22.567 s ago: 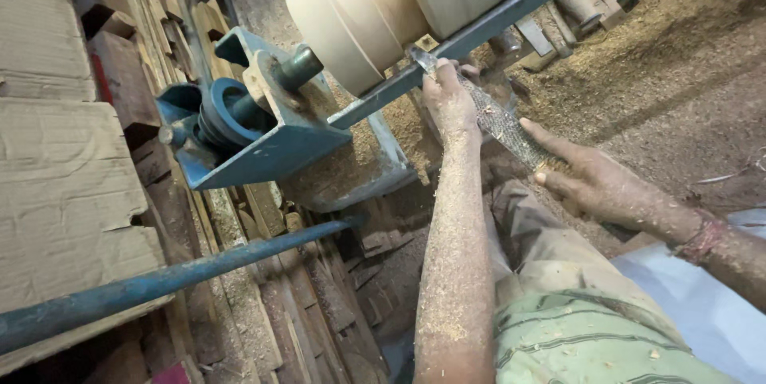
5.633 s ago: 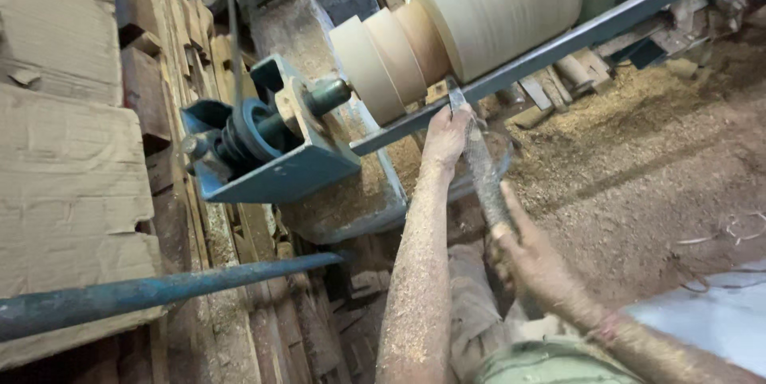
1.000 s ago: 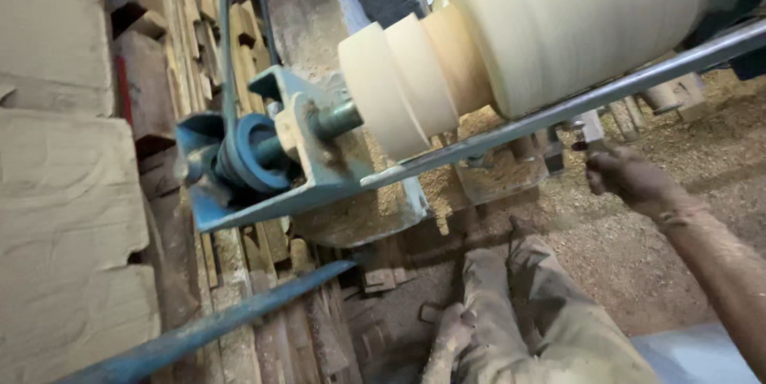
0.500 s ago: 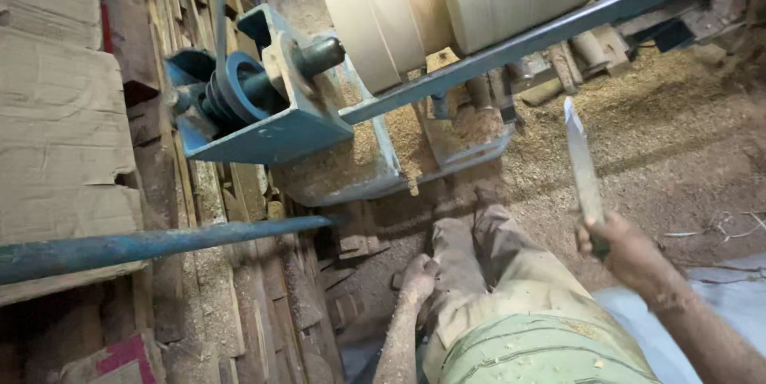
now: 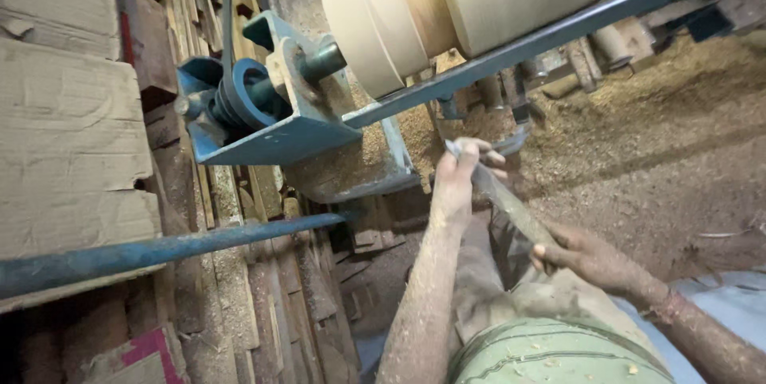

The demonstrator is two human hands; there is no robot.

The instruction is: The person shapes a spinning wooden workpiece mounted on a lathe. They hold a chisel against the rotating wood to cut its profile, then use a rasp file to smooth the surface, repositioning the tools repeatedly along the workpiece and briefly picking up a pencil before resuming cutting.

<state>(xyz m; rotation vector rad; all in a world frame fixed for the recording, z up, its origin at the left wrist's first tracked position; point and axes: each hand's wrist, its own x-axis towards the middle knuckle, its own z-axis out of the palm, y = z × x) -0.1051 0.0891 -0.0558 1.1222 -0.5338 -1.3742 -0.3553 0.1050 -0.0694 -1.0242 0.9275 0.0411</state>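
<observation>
Gripping 1 long chisel (image 5: 511, 207) with 2 hands, we pinch its tip in our left hand (image 5: 459, 173) fingers; our right hand (image 5: 586, 252) clasps the handle, shaft slanting toward the pale wooden workpiece (image 5: 447, 9) above.

Beyond our right hand (image 5: 594, 256) we see the ground (image 5: 662, 185), packed dirt under a coat of fine sawdust, with a looser, paler heap of shavings (image 5: 638, 85) banked farther out from that hand. Just ahead of our left hand (image 5: 459, 181) a blue metal base plate (image 5: 375, 181) lies on the ground, dusted with the same shavings. To the left of the left forearm, rough wooden planks (image 5: 239, 288) lie side by side, running away from us, sawdust caught in their gaps. Farther left of that hand, flattened cardboard sheets (image 5: 68, 153) lie over stacked wood blocks (image 5: 148, 41).
</observation>
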